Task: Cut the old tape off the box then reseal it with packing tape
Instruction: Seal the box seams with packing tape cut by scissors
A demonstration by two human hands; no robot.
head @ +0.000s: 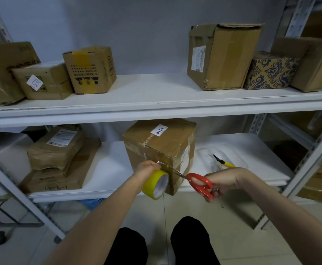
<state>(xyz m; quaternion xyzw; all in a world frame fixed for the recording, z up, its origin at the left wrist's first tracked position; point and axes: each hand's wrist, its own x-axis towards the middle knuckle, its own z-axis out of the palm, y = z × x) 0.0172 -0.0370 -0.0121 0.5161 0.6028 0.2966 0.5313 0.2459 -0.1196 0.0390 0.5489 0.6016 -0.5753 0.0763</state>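
Our box (156,148) stands on the lower shelf (110,165). Against the box's front face our left hand (146,169) grips a yellow tape roll (155,185), a strip running from it onto the box. Just right of the box, our right hand (225,180) holds red scissors (198,181), fingers curled through the loops, blades at that strip

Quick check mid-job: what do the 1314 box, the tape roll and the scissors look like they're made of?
The box looks like matte brown cardboard, with creased, dented edges. The tape roll looks like glossy yellowish plastic film wound on a white core, probably card. The scissors have shiny red handles, likely plastic, and thin grey blades that glint like metal.
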